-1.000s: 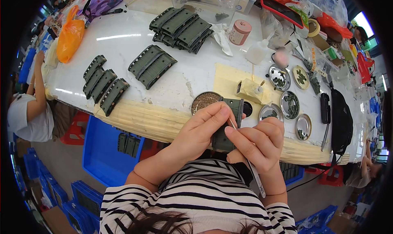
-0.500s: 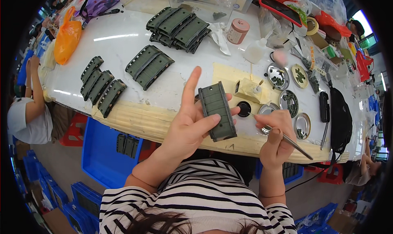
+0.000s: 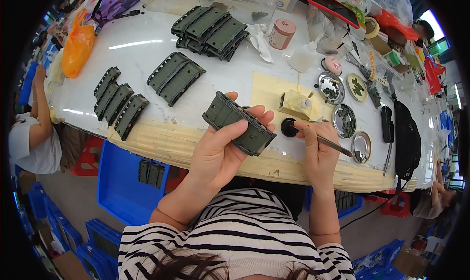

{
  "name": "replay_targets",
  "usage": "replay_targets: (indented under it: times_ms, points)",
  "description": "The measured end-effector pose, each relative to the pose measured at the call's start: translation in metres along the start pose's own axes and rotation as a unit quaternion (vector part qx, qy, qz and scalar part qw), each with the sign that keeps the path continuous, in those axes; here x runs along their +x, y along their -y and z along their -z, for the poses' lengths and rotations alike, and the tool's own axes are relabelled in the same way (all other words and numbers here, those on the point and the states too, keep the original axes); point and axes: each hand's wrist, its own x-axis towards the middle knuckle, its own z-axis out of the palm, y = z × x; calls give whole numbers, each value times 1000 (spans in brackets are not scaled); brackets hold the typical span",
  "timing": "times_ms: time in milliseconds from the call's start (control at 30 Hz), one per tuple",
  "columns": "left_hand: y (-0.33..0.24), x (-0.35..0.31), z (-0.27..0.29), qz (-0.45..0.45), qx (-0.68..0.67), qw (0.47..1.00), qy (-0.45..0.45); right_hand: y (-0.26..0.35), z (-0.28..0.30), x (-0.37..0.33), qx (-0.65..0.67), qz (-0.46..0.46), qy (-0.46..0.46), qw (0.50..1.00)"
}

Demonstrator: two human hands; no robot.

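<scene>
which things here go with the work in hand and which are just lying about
Seems in use:
green panel in the left hand
metal tool in the right hand
black pot near that hand
dishes of green bits, likely
pile of matching panels

Probably just lying about:
orange bag
pink tub
black pouch
red-edged phone

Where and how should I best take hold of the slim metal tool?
Probably by the exposed end of the slim metal tool, from the right: it slants out past the right hand, which pinches it nearer the black cup. A pinch across its narrow shaft should suit.
</scene>
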Motion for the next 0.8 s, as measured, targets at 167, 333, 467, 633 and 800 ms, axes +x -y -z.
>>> replay_targets:
  times_ms: [167, 333, 467, 633, 800]
  points:
    - [-1, 0, -1, -7, 7, 1000, 10, 0, 0, 0, -2, 5, -5, 1000]
    - [1, -2, 0, 4, 35, 999, -32, 1, 2, 0, 14, 0, -10, 1000]
    - [0, -5, -2, 36, 73, 995, -50, 2, 1, -2, 64, -10, -38, 997]
    - [0, -5, -5, 48, 98, 993, -48, -1, 0, -2, 17, 3, -18, 1000]
    - [1, -6, -6, 48, 112, 991, -48, 0, -1, -2, 6, -3, -14, 1000]
